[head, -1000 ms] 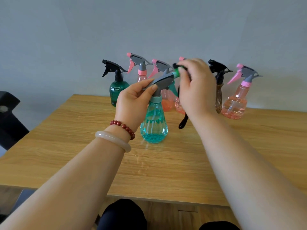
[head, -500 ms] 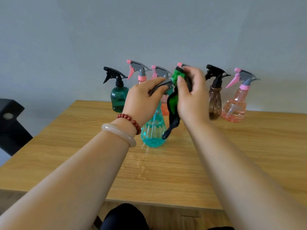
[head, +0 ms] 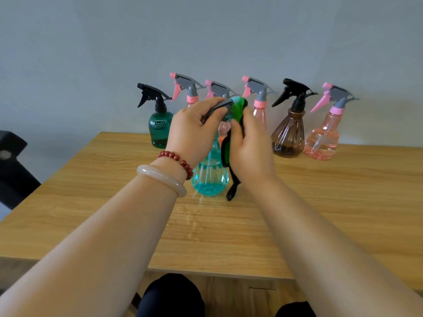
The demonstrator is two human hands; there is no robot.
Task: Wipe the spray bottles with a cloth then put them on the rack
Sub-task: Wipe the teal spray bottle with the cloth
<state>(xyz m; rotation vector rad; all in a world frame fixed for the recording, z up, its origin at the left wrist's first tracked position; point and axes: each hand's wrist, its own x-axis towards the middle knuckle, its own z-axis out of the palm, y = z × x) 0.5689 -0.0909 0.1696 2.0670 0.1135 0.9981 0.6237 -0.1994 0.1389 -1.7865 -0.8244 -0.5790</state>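
One table (head: 320, 202): wooden, carrying every bottle, its far edge running along the grey wall (head: 91, 53).
Chair (head: 13, 170): black, sitting off the table's left side, well apart from the work.
Back row: six bottles standing upright by the wall. The dark green bottle (head: 160, 129) is holding the left end, three middle pink bottles (head: 259, 106) are following, then the brown bottle (head: 288, 136) and the end pink bottle (head: 325, 138).
Teal bottle (head: 209, 177): standing upright on the table in front of the row, long axis vertical, directly under both hands.
Left hand (head: 194, 131): reaching in from the left, fingers curling round the grey spray head and steadying it.
Right hand (head: 251, 147): working from the right, gripping the cloth and pressing it onto the nozzle end.
Cloth (head: 238, 108): green and black, covering the nozzle tip. Its tail is hanging down the teal bottle's right flank, almost reaching the table.
Key relation: the bottle's body is lying straight below the right hand, which is the nearer one. I'm judging the next wipe as a downward stroke along that vertical axis.
In the way: the middle pink bottles are standing just behind the teal bottle, so a wide swing is risking a knock.
Rack: not showing, so I cannot tell its direction.
Left wrist: wearing a red bead bracelet (head: 178, 159) and a pale bangle (head: 162, 179).
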